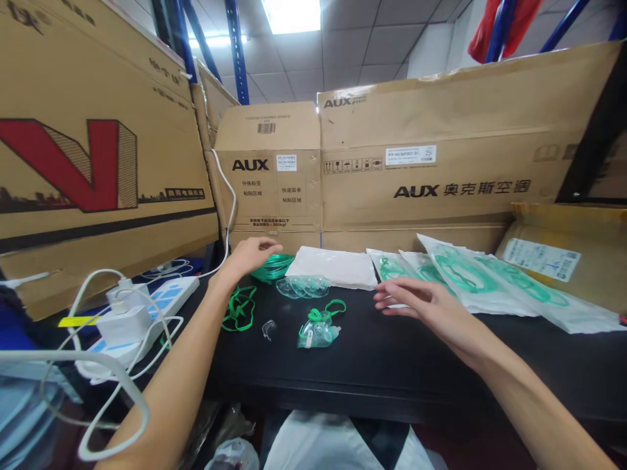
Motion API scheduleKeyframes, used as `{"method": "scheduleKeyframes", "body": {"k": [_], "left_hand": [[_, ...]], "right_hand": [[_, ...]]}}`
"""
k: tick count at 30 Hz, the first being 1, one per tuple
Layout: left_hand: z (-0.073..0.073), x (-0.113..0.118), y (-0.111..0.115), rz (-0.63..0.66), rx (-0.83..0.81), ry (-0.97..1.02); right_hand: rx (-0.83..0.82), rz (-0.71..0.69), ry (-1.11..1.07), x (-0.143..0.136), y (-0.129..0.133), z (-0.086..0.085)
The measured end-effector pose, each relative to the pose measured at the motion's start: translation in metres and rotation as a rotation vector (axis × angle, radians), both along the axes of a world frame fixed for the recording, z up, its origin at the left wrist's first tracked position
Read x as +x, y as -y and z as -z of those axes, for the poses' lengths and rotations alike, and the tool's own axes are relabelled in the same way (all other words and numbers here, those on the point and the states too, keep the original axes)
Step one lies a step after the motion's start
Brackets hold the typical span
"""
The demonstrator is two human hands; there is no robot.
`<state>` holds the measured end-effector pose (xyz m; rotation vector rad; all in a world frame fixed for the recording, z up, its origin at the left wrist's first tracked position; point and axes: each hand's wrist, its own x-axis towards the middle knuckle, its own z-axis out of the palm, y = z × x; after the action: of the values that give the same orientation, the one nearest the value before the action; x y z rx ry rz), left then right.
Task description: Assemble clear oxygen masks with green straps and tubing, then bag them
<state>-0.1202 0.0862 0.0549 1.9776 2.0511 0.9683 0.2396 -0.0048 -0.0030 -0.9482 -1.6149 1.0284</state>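
My left hand (253, 254) is over the near-left side of a coil of green tubing (275, 267), fingers stretched out to the right; whether it touches the coil I cannot tell. Palm turned inward and fingers apart, my right hand (416, 299) hovers over the table, holding nothing. Between the hands lies a clear green oxygen mask (316, 334) with a green strap. Behind it, several clear mask shells (302, 287) overlap in a row. Green elastic straps (239, 308) lie beside my left forearm, and a small clear curved piece (268, 329) is left of the mask.
A stack of white pouches (333, 264) lies behind the mask shells. Several packed bags with green tubing (463, 271) stretch along the right. A white power strip (171, 301) with cables sits at left. Cardboard boxes (421, 163) wall the back of the black table (382, 365).
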Motion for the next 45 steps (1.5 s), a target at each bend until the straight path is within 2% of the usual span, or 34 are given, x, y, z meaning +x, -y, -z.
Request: {"method": "scheduleKeyframes", "body": {"k": [2, 4, 5, 7, 10, 13, 18, 21, 24, 29, 33, 39, 45], "left_hand": [[0.002, 0.016, 0.027, 0.174, -0.039, -0.026], [0.01, 0.031, 0.055, 0.537, -0.141, -0.09], [0.016, 0.039, 0.067, 0.637, -0.154, -0.11], [0.03, 0.053, 0.082, 0.739, -0.138, -0.143], [0.046, 0.071, 0.085, 0.683, -0.075, -0.131], [0.051, 0.088, 0.081, 0.617, -0.035, -0.068], [0.052, 0.11, 0.082, 0.666, -0.018, 0.054], [0.056, 0.118, 0.083, 0.714, -0.026, 0.061], [0.06, 0.12, 0.084, 0.755, -0.026, 0.022], [0.059, 0.118, 0.084, 0.821, -0.077, 0.021], [0.057, 0.119, 0.084, 0.769, -0.054, 0.064], [0.06, 0.12, 0.083, 0.703, -0.05, -0.001], [0.059, 0.121, 0.084, 0.681, -0.044, 0.009]], "right_hand": [[0.069, -0.057, 0.153, -0.01, 0.005, 0.003], [0.148, -0.091, 0.3, -0.024, 0.012, 0.01], [0.18, -0.093, 0.36, -0.031, 0.015, 0.015], [0.261, -0.09, 0.467, -0.044, 0.019, 0.027], [0.335, -0.091, 0.539, -0.056, 0.019, 0.042], [0.335, -0.06, 0.4, -0.06, 0.014, 0.043], [0.084, -0.159, -0.021, -0.058, 0.012, 0.029], [-0.011, -0.187, -0.161, -0.057, 0.011, 0.026], [-0.077, -0.147, -0.248, -0.055, 0.008, 0.025], [-0.097, -0.062, -0.165, -0.044, 0.006, 0.022], [-0.09, -0.07, -0.074, -0.039, 0.007, 0.018], [0.132, -0.001, 0.13, -0.038, 0.004, 0.018], [0.004, -0.032, 0.048, -0.033, 0.0, 0.023]]}}
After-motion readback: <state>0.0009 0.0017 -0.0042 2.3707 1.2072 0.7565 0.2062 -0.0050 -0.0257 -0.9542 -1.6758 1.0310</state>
